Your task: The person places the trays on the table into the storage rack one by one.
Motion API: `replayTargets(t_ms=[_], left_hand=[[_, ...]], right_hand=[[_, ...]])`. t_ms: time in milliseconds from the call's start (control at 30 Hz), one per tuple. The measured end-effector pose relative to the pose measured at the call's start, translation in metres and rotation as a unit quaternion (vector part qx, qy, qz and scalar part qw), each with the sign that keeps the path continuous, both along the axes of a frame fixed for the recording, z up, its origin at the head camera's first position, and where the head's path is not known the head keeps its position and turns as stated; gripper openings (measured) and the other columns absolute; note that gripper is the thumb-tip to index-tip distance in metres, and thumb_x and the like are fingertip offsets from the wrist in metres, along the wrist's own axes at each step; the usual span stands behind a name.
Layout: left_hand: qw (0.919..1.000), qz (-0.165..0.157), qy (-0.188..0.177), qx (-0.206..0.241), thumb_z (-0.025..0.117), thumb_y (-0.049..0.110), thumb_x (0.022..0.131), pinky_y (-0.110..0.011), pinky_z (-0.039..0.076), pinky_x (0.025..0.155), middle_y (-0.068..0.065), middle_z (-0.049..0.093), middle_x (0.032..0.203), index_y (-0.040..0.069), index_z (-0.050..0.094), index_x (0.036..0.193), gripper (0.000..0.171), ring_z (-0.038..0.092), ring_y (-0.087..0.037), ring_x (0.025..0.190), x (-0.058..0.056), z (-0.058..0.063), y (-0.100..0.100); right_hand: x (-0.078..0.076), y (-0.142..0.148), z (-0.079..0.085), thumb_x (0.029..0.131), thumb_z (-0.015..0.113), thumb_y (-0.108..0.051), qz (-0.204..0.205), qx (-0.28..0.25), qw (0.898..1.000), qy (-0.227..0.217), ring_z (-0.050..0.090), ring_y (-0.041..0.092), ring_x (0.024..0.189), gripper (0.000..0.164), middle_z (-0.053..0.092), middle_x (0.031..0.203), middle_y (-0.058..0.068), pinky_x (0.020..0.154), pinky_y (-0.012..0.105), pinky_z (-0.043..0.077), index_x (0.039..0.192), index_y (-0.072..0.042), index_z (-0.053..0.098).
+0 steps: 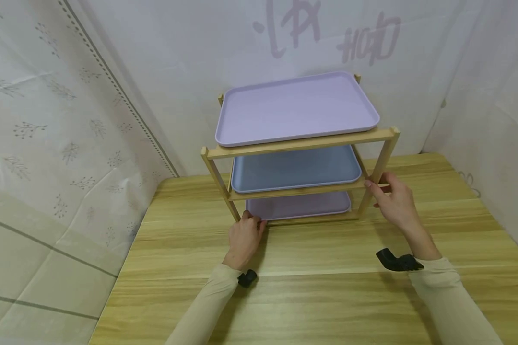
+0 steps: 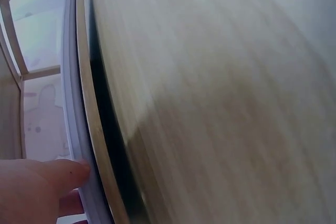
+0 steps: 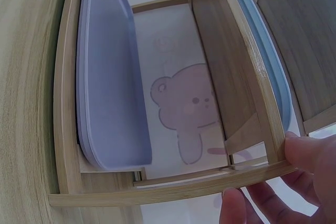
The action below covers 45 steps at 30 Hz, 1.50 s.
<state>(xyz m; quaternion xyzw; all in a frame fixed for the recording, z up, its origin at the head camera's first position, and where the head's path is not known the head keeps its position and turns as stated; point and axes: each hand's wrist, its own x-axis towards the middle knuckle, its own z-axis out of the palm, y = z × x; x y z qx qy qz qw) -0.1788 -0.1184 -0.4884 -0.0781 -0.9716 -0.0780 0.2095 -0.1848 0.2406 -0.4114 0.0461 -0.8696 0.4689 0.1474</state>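
Note:
A three-tier wooden rack (image 1: 301, 146) stands on the table, bearing a lavender tray (image 1: 300, 110) on top, a blue tray (image 1: 295, 167) in the middle and a second lavender tray (image 1: 300, 205) at the bottom. My left hand (image 1: 244, 238) is at the rack's lower left corner. Its thumb lies on the bottom tray's edge (image 2: 73, 87) in the left wrist view, with fingers partly hidden behind, pinching it. On the other side, my right hand (image 1: 394, 199) grips the rack's front right post (image 3: 173, 186) at middle-shelf height, its thumb close to the blue tray (image 3: 273, 72).
The wood-grain table (image 1: 311, 306) extends in front and to both sides of the rack. Behind it hangs a pale printed cloth (image 1: 190, 72), with a leaf-patterned curtain (image 1: 69, 153) on the left. A black mount (image 1: 399, 261) juts from my right wrist.

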Motion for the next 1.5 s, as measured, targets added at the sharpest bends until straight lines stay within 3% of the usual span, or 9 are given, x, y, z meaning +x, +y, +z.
replayTargets(t_ms=[500, 633, 700, 767, 967, 1200, 1267, 1367, 1500], left_hand=[[0.9999, -0.001, -0.011, 0.003, 0.070, 0.033, 0.088, -0.043, 0.048, 0.044, -0.008, 0.062, 0.079, 0.014, 0.075, 0.079, 0.021, 0.061, -0.029, 0.053, -0.003, 0.003, -0.001], [0.9999, -0.003, -0.011, 0.005, 0.071, 0.032, 0.088, -0.043, 0.048, 0.044, -0.009, 0.061, 0.077, 0.012, 0.075, 0.078, 0.022, 0.061, -0.030, 0.052, -0.003, 0.004, -0.002], [0.9998, -0.002, -0.016, 0.007, 0.072, 0.032, 0.087, -0.044, 0.048, 0.044, -0.009, 0.060, 0.075, 0.012, 0.075, 0.077, 0.023, 0.060, -0.031, 0.052, -0.004, 0.006, -0.001], [0.9997, -0.001, -0.022, 0.008, 0.072, 0.033, 0.087, -0.044, 0.048, 0.044, -0.009, 0.059, 0.074, 0.012, 0.074, 0.075, 0.024, 0.060, -0.031, 0.053, -0.004, 0.008, -0.001], [0.9994, 0.000, -0.034, 0.006, 0.071, 0.034, 0.087, -0.043, 0.049, 0.046, -0.010, 0.060, 0.074, 0.010, 0.075, 0.076, 0.026, 0.062, -0.030, 0.055, -0.004, 0.010, 0.000], [0.9997, -0.008, -0.019, 0.010, 0.071, 0.034, 0.087, -0.042, 0.048, 0.044, -0.009, 0.060, 0.073, 0.010, 0.075, 0.077, 0.026, 0.060, -0.028, 0.052, -0.001, 0.004, -0.003], [0.9997, -0.010, -0.017, 0.013, 0.071, 0.034, 0.087, -0.042, 0.048, 0.044, -0.008, 0.059, 0.073, 0.010, 0.075, 0.077, 0.026, 0.060, -0.028, 0.052, -0.001, 0.003, -0.003], [0.9996, -0.016, -0.020, 0.015, 0.070, 0.034, 0.088, -0.041, 0.049, 0.044, -0.008, 0.059, 0.074, 0.009, 0.074, 0.076, 0.028, 0.061, -0.027, 0.052, -0.003, 0.003, -0.004], [0.9983, -0.041, -0.028, 0.030, 0.069, 0.034, 0.089, -0.041, 0.051, 0.050, -0.007, 0.065, 0.081, 0.010, 0.074, 0.082, 0.024, 0.065, -0.026, 0.060, -0.005, 0.006, -0.007]], right_hand=[[0.002, -0.001, 0.003, 0.098, 0.056, -0.027, -0.003, 0.001, 1.000, 0.004, 0.052, -0.012, 0.075, 0.036, 0.061, 0.107, 0.026, 0.049, 0.018, 0.052, 0.113, 0.007, 0.056], [0.002, 0.000, 0.002, 0.098, 0.055, -0.027, -0.004, 0.002, 1.000, 0.003, 0.064, 0.015, 0.081, 0.037, 0.061, 0.108, 0.028, 0.049, 0.019, 0.052, 0.112, 0.007, 0.056], [0.002, 0.000, 0.001, 0.099, 0.055, -0.028, -0.005, 0.005, 1.000, 0.002, 0.065, 0.031, 0.084, 0.037, 0.061, 0.109, 0.029, 0.049, 0.020, 0.052, 0.112, 0.007, 0.055], [0.002, 0.000, 0.000, 0.099, 0.054, -0.028, -0.005, 0.005, 1.000, -0.001, 0.063, 0.037, 0.086, 0.037, 0.060, 0.110, 0.029, 0.049, 0.020, 0.052, 0.112, 0.006, 0.055], [0.001, 0.000, 0.000, 0.099, 0.054, -0.029, -0.004, 0.001, 1.000, -0.001, 0.063, 0.031, 0.086, 0.037, 0.059, 0.110, 0.027, 0.050, 0.021, 0.053, 0.112, 0.005, 0.055], [0.000, -0.001, -0.005, 0.098, 0.056, -0.029, -0.003, -0.006, 1.000, 0.001, 0.057, 0.000, 0.077, 0.037, 0.062, 0.106, 0.025, 0.051, 0.027, 0.055, 0.113, 0.004, 0.056], [0.000, -0.001, -0.005, 0.098, 0.056, -0.030, -0.002, -0.007, 1.000, 0.001, 0.056, -0.003, 0.076, 0.038, 0.062, 0.106, 0.024, 0.052, 0.029, 0.056, 0.115, 0.005, 0.056], [-0.001, 0.000, -0.005, 0.098, 0.055, -0.030, -0.004, -0.002, 1.000, 0.000, 0.060, 0.008, 0.080, 0.039, 0.062, 0.106, 0.023, 0.052, 0.028, 0.055, 0.115, 0.004, 0.056], [-0.002, 0.002, -0.001, 0.099, 0.054, -0.030, 0.002, 0.012, 1.000, -0.001, 0.063, 0.032, 0.086, 0.036, 0.061, 0.109, 0.025, 0.051, 0.026, 0.054, 0.112, 0.003, 0.056]])
